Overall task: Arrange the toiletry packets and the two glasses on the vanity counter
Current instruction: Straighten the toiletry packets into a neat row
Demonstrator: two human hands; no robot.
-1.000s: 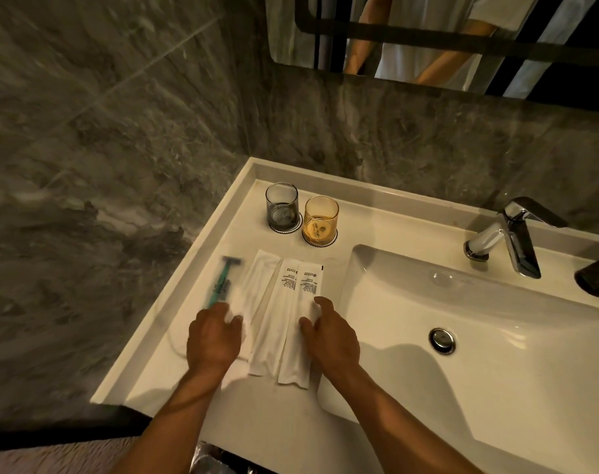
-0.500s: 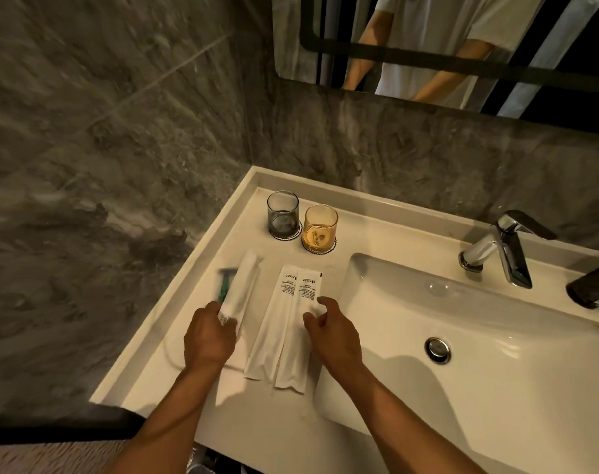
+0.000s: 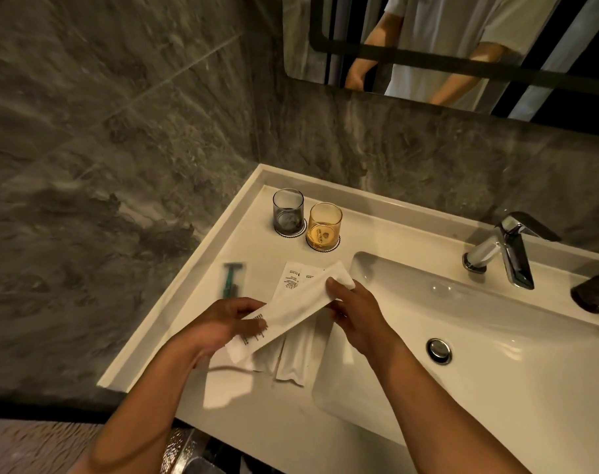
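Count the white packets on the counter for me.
3 visible: one packet held up between left hand and right hand; two flat on the counter beneath it, left packet, right packet. More may hide underneath.

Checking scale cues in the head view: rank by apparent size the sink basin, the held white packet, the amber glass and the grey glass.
1. sink basin
2. held white packet
3. amber glass and grey glass: look alike, not ranked.
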